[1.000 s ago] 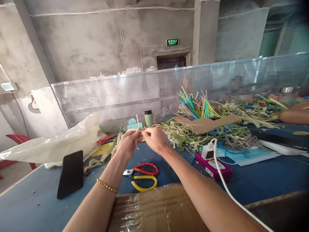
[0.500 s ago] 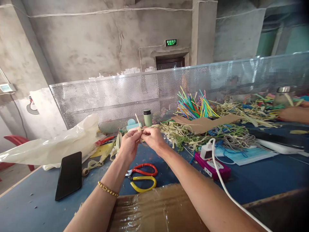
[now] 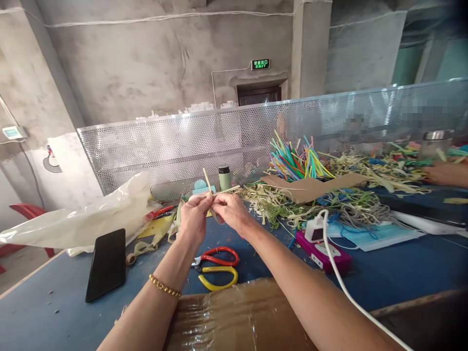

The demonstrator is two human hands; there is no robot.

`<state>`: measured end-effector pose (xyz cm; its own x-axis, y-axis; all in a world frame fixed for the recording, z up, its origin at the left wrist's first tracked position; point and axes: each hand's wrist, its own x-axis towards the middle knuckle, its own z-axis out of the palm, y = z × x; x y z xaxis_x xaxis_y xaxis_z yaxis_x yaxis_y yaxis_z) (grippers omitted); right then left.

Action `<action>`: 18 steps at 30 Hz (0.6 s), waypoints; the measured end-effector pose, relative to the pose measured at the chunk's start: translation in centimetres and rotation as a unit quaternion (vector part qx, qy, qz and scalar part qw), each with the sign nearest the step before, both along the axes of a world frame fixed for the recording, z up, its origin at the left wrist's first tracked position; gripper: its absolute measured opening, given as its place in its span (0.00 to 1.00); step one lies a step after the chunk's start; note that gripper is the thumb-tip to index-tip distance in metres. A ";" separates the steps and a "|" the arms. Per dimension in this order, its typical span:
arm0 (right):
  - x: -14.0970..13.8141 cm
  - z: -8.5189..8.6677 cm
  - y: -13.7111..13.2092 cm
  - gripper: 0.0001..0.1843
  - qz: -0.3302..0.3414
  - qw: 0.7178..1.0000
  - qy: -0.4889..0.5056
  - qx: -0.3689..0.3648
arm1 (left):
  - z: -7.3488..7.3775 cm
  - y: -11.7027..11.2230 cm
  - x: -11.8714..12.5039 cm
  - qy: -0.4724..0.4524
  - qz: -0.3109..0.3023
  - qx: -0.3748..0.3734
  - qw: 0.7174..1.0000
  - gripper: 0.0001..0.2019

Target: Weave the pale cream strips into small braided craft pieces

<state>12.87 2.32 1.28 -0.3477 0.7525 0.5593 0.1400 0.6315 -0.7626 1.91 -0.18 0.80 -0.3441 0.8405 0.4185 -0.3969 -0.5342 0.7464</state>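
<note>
Both my hands meet above the middle of the blue table, pinching thin pale strips that look like dried plant fibre. My left hand (image 3: 194,214) is closed, with one pale strip (image 3: 207,179) rising upright from its fingertips. Right against it, my right hand (image 3: 232,210) is closed too, and another pale strip (image 3: 231,190) sticks out to the right above its knuckles. The crossing of the strips is partly hidden by my fingers. Scissors (image 3: 216,267) with one red and one yellow handle lie below my hands.
A black phone (image 3: 106,265) and a plastic bag (image 3: 91,219) lie left. Behind stands a green bottle (image 3: 224,179). Rightward are tangled fibres (image 3: 274,204), coloured sticks (image 3: 298,161), a purple power strip (image 3: 323,251) and another person's hand (image 3: 448,174). A cardboard box (image 3: 237,317) is nearest me.
My right fingers have turned slightly and curled downward. The strip beside them now shows more clearly pointing right, and the upright strip stands a little higher.
</note>
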 end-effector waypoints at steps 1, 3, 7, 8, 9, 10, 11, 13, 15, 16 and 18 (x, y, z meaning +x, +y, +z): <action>0.0 0.1 -0.1 0.14 0.002 1.000 -0.001 0.000 | 0.0 0.0 0.0 0.001 0.007 0.003 1.000 0.13; 0.1 0.2 -0.3 0.14 0.005 1.000 -0.001 0.000 | 0.0 0.1 -0.1 0.007 0.017 0.008 1.000 0.13; 0.1 0.5 -0.8 0.13 0.012 1.000 0.002 -0.008 | -0.2 0.3 -0.2 0.022 0.032 0.018 0.999 0.12; 0.1 0.5 -0.9 0.13 0.013 1.000 0.003 -0.007 | -0.2 0.3 -0.3 0.024 0.035 0.020 0.999 0.12; 0.0 0.6 -0.9 0.13 0.013 1.000 0.003 -0.005 | -0.2 0.3 -0.3 0.025 0.039 0.021 0.999 0.12; 0.0 0.6 -1.0 0.13 0.013 1.000 0.004 -0.004 | -0.2 0.3 -0.3 0.027 0.042 0.023 0.999 0.12; 0.0 0.6 -1.0 0.13 0.015 1.000 0.004 -0.003 | -0.2 0.3 -0.4 0.029 0.043 0.024 0.998 0.11; 0.0 0.6 -1.0 0.13 0.017 1.000 0.007 -0.004 | -0.1 0.3 -0.4 0.035 0.041 0.028 0.998 0.10; 0.0 0.6 -1.0 0.12 0.020 1.000 0.008 -0.007 | 0.0 0.3 -0.5 0.042 0.036 0.034 0.998 0.08; 0.0 0.6 -1.0 0.12 0.020 1.000 0.007 -0.008 | 0.0 0.3 -0.5 0.044 0.034 0.036 0.998 0.08; -0.1 0.6 -1.1 0.13 0.022 1.000 0.005 -0.011 | 0.0 0.2 -0.6 0.046 0.035 0.038 0.998 0.06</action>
<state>12.81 1.20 1.88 -0.3751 0.7489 0.5464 0.1038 0.6196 -0.7780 1.32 0.06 0.78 -0.3585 0.7803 0.5125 -0.2887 -0.6147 0.7340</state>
